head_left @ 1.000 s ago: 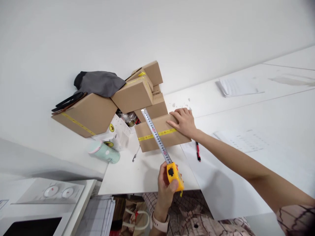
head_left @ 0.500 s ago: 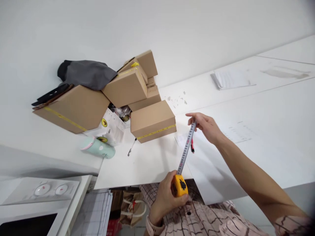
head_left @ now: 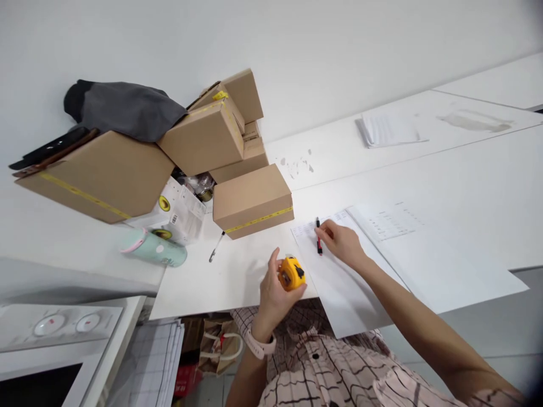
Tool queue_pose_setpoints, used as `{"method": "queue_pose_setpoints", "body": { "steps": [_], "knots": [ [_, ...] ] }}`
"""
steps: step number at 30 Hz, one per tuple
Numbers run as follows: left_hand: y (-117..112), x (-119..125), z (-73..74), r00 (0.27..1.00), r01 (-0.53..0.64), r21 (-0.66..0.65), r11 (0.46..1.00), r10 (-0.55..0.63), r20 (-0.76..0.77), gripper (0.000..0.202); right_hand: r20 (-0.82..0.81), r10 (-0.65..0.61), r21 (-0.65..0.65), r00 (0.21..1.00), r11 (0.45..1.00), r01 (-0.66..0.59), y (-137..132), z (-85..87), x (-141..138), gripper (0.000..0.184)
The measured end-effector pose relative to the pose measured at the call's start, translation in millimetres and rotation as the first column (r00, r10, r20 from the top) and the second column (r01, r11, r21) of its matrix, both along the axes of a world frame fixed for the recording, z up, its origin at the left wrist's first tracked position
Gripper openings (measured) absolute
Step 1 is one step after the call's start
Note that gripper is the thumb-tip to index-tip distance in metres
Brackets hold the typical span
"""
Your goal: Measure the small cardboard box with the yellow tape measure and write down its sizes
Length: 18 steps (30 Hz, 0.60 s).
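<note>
My left hand [head_left: 274,291] holds a yellow tape measure [head_left: 292,273] low over the front part of the table, its thumb and fingers around the case. No blade shows out of it. Farther right, my right hand [head_left: 341,242] has its fingertips closed on a red and black pen [head_left: 319,240], which lies over a sheet of paper [head_left: 339,277] with small print along its top. Beyond the tape measure sits a closed cardboard box [head_left: 254,198] with yellow tape along its side.
Stacked cardboard boxes [head_left: 203,141] and a grey cloth [head_left: 127,110] fill the left back. A mint-green bottle [head_left: 156,249] lies by a white carton [head_left: 182,212]. Another pen [head_left: 216,247] is near the box. Open pages [head_left: 436,254] and a paper stack [head_left: 390,129] lie rightward.
The tape blade has gone back into its case. My left hand has moved up and left with the tape measure; my right hand has let go of the blade and come down to the pen.
</note>
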State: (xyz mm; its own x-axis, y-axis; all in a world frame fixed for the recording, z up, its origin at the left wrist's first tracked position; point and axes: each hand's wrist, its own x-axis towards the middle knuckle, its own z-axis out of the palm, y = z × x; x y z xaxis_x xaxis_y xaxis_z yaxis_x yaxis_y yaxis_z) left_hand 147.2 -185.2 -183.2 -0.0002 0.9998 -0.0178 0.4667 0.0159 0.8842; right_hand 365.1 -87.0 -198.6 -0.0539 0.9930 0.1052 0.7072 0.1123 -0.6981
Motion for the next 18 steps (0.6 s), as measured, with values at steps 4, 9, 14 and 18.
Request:
{"method": "queue_pose_setpoints", "body": {
  "steps": [4, 9, 14, 18],
  "knots": [
    [28, -14, -1.9, 0.965, -0.099, 0.092, 0.991, 0.118, -0.236, 0.079, 0.35, -0.03, -0.129, 0.936, 0.988, 0.079, 35, -16.0, -1, 0.034],
    [54, -25, -7.4, 0.892, -0.067, 0.131, 0.989, 0.118, -0.437, 0.069, 0.398, 0.134, -0.124, 0.908, 0.988, -0.091, 42, -21.9, 2, 0.04],
    [63, -23, -9.7, 0.764, 0.017, 0.015, 1.0, -0.003, -0.645, 0.069, 0.424, 0.215, -0.099, 0.88, 0.977, -0.191, 38, -20.7, 26, 0.045],
    [65, -21, -9.9, 0.692, 0.046, -0.014, 0.999, -0.042, -0.721, 0.063, 0.665, 0.272, -0.054, 0.696, 0.947, -0.318, 42, -17.3, 25, 0.052]
  ]
}}
